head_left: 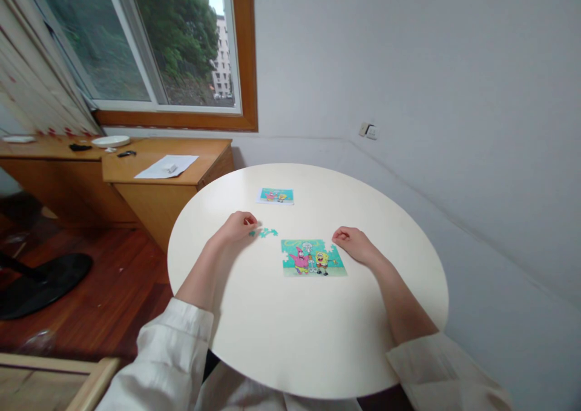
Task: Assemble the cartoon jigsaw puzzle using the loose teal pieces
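Jigsaw puzzle (pixel 313 261), partly assembled, just below and right of frame center, gaps at left edge and upper right. Right hand (pixel 356 244) beside that upper-right gap, fingers curled together; can't tell if pinching a piece. Left hand (pixel 238 224) at loose pieces (pixel 267 233), left of center, fingertips drawn together; can't tell if holding one. Surface: round white table (pixel 295 332), lower middle; picture card (pixel 276 196) above the puzzle. Room: wooden desk (pixel 154 202) with paper (pixel 175 164) at left, window (pixel 181 42) upper left, pale wall (pixel 431 54) right, reddish floor (pixel 122 290) lower left. Puzzle's long axis runs left-right; printed characters upright, heads toward top of frame.
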`<state>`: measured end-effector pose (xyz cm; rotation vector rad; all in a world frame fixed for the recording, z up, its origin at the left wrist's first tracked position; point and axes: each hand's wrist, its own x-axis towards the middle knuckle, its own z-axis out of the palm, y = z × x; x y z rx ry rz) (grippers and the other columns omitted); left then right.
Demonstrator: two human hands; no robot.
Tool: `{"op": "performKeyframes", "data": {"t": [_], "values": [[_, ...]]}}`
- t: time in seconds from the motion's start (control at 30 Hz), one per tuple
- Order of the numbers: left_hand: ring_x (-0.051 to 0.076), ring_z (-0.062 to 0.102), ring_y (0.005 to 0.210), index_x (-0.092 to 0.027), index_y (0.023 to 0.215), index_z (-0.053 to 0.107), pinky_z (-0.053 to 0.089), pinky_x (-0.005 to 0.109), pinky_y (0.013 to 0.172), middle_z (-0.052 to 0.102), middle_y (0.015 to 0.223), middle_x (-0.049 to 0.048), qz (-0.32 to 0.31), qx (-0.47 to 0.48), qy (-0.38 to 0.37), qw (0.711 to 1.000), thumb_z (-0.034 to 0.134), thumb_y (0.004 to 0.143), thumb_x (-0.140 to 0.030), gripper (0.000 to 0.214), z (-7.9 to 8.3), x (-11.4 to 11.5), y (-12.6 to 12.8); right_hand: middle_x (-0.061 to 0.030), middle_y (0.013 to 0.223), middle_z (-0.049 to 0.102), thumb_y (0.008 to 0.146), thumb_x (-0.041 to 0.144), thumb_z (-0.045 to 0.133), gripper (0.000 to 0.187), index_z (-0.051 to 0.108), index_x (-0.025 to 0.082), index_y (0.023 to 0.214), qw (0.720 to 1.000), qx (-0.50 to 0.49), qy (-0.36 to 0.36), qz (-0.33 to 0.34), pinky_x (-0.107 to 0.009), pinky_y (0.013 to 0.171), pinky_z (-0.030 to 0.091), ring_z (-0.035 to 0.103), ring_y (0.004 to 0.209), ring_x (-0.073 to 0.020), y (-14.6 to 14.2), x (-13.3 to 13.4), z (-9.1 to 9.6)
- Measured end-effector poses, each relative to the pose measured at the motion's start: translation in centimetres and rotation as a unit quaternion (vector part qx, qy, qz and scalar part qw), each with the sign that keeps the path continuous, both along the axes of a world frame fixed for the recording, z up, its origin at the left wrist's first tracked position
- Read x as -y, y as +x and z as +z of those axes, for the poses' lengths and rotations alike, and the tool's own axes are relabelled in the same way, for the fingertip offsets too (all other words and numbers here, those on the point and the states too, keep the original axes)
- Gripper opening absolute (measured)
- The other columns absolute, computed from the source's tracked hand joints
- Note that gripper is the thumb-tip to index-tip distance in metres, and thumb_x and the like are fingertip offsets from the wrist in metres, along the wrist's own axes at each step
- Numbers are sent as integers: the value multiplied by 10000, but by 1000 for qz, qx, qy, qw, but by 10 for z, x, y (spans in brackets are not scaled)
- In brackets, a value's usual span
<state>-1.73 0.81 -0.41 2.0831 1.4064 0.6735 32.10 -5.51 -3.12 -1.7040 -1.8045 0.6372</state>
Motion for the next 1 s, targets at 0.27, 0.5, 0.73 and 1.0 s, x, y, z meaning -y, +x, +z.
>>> {"op": "performKeyframes", "data": {"t": [0.27,0.5,0.73,1.0], "values": [[157,529,615,-126,732,648,402,254,597,625,673,37,-36,-38,-63,997,652,496,-312,301,-3,-4,-9,12,560,542,666,309,518,150,576,171,671,1000,-1,-1,-1,-221,509,338,436,500,-96,1,0,-1],[153,521,627,-137,691,607,405,251,617,602,669,26,-55,-58,-58,995,568,529,-241,197,-4,-5,-10,20,536,518,663,324,514,164,569,170,665,1000,3,0,0,-220,495,326,422,491,-95,0,0,0],[125,467,558,-152,666,561,360,230,527,546,617,-6,-57,-74,-24,995,565,535,-210,143,-3,-2,-9,21,533,523,667,311,498,159,577,173,662,1000,22,0,-13,-219,489,314,418,492,-96,-1,1,2],[134,513,598,-143,702,572,387,232,561,587,645,14,-56,-46,-17,997,495,594,-179,137,-4,-4,-8,24,541,521,668,305,497,154,574,172,670,1000,13,-8,-13,-218,492,315,420,491,-92,-2,3,3]]}}
